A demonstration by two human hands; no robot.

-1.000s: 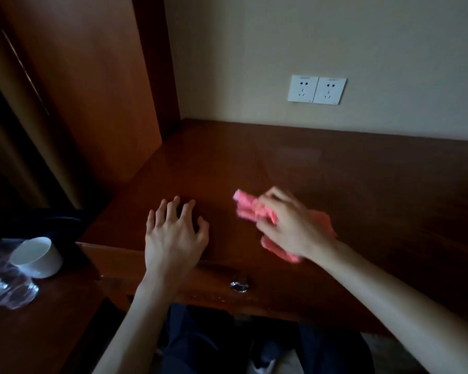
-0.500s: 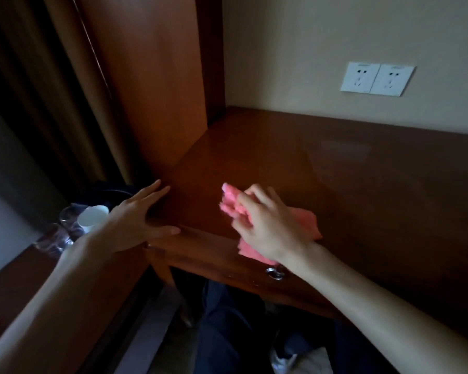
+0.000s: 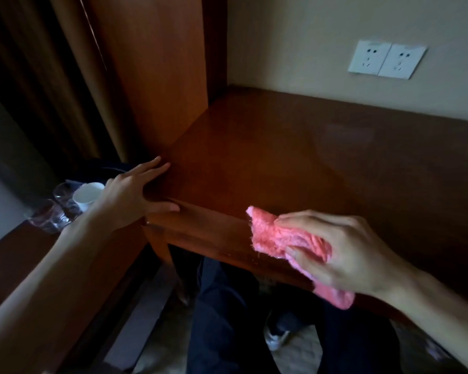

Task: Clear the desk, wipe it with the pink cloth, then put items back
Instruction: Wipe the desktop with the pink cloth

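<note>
The pink cloth point(image 3: 270, 236) is bunched in my right hand point(image 3: 343, 249), whose fingers and thumb curl round it at the desk's front edge. Part of the cloth hangs below the edge. The brown wooden desk point(image 3: 295, 163) has a bare, glossy top. My left hand point(image 3: 130, 195) rests on the desk's front left corner, fingers straight along the side and thumb on the front edge. A white cup point(image 3: 87, 197) and clear plastic bottles point(image 3: 52, 214) sit on a lower wooden surface to the left.
A tall wooden panel point(image 3: 152, 76) rises at the desk's left side, with a dark curtain point(image 3: 38, 76) beyond it. Two white wall sockets point(image 3: 387, 60) sit above the desk. My legs in dark trousers point(image 3: 227, 306) are under the desk.
My right hand has pulled the cloth back from the desktop to the front edge. My left hand slid off the top to the left corner. The view has turned left.
</note>
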